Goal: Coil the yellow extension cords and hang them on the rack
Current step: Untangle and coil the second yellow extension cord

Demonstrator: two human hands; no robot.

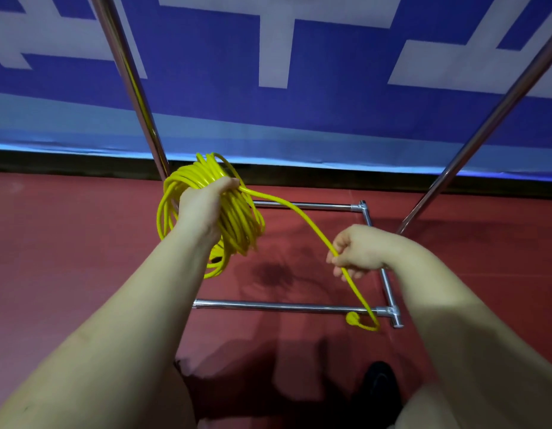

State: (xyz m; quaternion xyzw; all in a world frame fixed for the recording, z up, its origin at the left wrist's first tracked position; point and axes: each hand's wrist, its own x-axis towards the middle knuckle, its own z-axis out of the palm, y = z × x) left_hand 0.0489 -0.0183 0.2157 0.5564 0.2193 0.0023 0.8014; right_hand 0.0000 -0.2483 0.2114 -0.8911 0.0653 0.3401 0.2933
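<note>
Yellow cord coil held at 11 o'clock, loose end trailing to 5 o'clock over the rack base.

The coil (213,212) is gripped by the left hand (203,202), fingers curled round the bundled loops. A free strand (299,215) is pinched in the curled fingers of the right hand (358,252). The plug (351,318) is seen at the chrome rack (284,305) bar, above the red floor (67,243).

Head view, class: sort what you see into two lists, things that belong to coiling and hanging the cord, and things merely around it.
Belongs to the job:
yellow cord coil, held by the left hand
loose cord tail, pinched by the right hand
yellow plug end near the floor
metal rack

Just around:
red floor
blue and white banner
black shoe
</note>
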